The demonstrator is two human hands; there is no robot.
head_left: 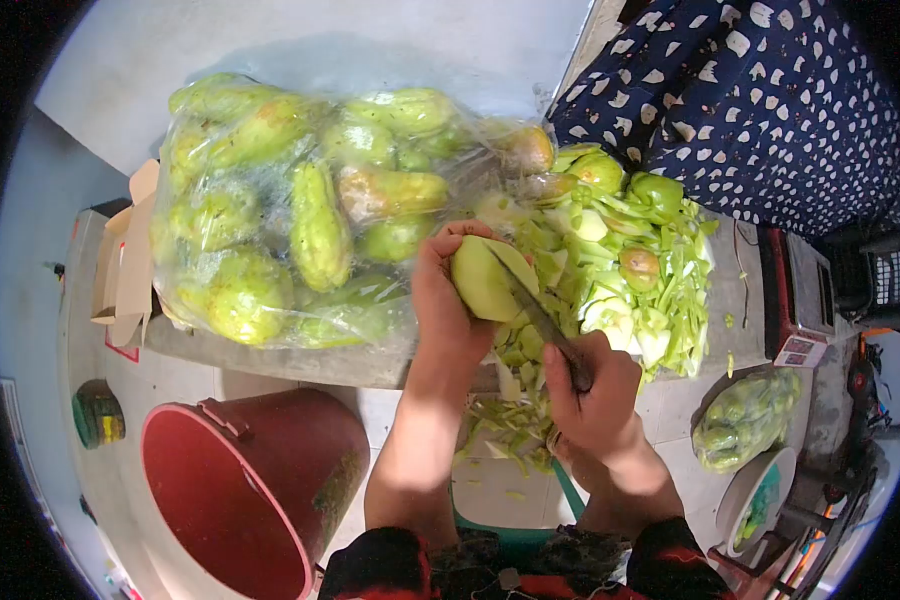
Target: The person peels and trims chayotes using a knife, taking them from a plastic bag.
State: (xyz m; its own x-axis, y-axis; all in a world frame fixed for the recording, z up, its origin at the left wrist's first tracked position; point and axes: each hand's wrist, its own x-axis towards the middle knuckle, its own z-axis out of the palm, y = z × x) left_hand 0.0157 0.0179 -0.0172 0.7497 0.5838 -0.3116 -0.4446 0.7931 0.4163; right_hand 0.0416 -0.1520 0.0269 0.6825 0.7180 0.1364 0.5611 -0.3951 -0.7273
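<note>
My left hand [448, 300] is wrapped round a peeled pale green fruit [487, 280], papaya-like in shape, held above the edge of the worktop. In my right hand [592, 385] is a knife [542, 325], its dark blade lying against the side of the fruit facing me. Part of the handle is hidden by my fingers. Beyond and to the right of the knife spreads a heap of green peelings [670, 325] with cut pieces among them. A large clear plastic bag [260, 190] full of unpeeled green fruits lies left of my hands.
Below the worktop's edge [370, 368] stands a red bin [315, 450] at the left. More peelings [515, 430] lie below my hands. On the right are a red scale-like device [798, 290], another bag of green fruits [747, 420] and a white basin [782, 480]. Dark patterned cloth [740, 110] hangs at upper right.
</note>
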